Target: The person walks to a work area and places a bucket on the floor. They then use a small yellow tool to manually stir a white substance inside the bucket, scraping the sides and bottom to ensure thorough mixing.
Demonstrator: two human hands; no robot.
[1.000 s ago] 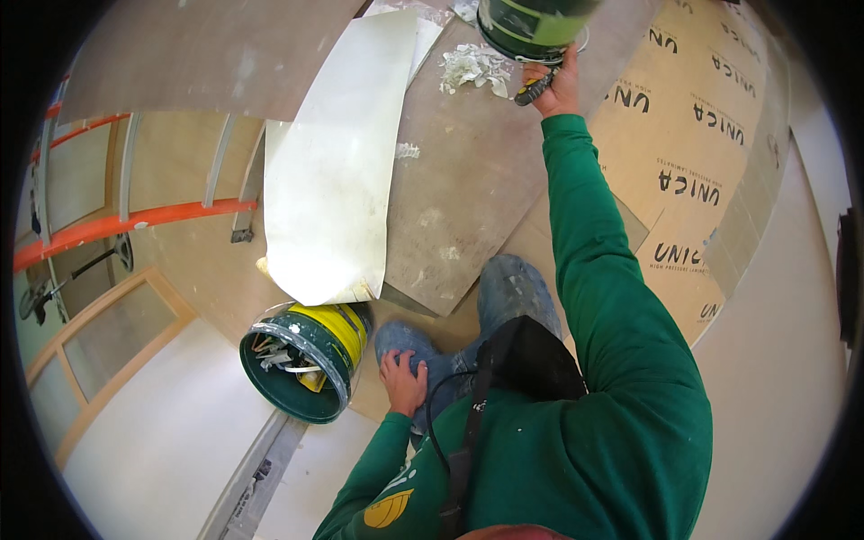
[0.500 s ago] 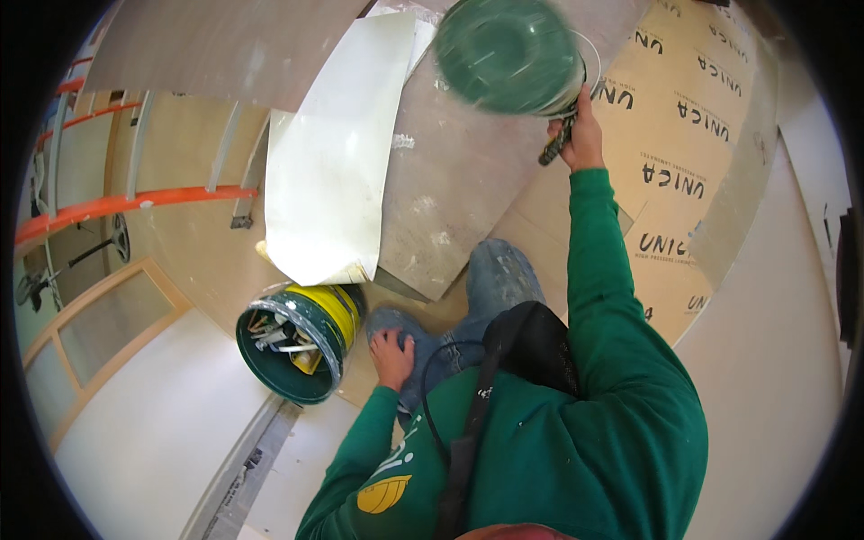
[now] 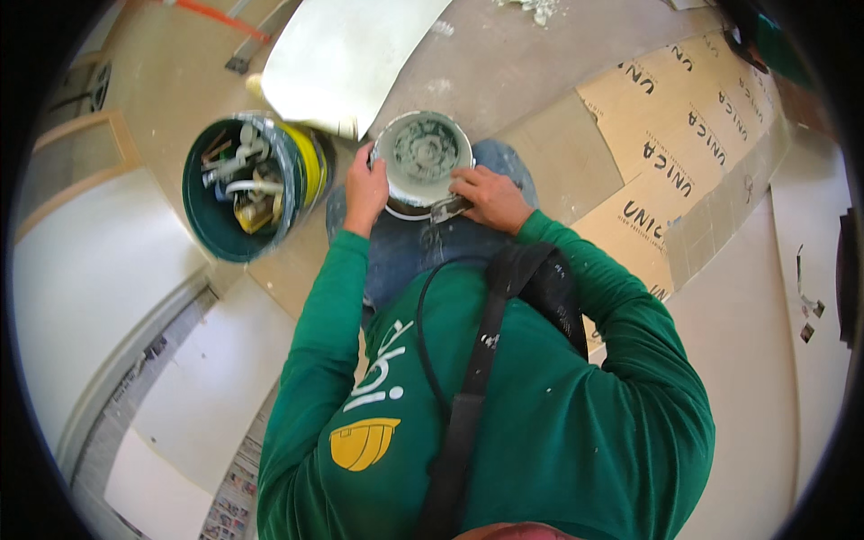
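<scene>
A bucket (image 3: 416, 191), coated inside with pale grey residue, sits upright over my lap between my knees, its mouth facing up. My left hand (image 3: 366, 191) is closed on its left rim. The fingers of my right hand (image 3: 493, 196) grip the right rim, thumb side toward me. Just below those fingers shows a small greyish, smeared piece (image 3: 447, 209); whether it is a tool or part of the bucket I cannot tell. A white wire handle (image 3: 407, 215) hangs at the bucket's near side.
To my left, a tilted dark green bucket (image 3: 200, 232) with a yellow band holds tools and white pipe pieces. Ahead lie a curled white sheet (image 3: 346, 54), a white crumbly heap (image 3: 537, 9) and printed tan board (image 3: 630, 166). An orange ladder rail (image 3: 220, 16) is at upper left.
My right hand has brought the bucket back from far ahead, turning it from bottom-up to mouth-up. My left hand has left my knee and taken the rim. The white heap now shows.
</scene>
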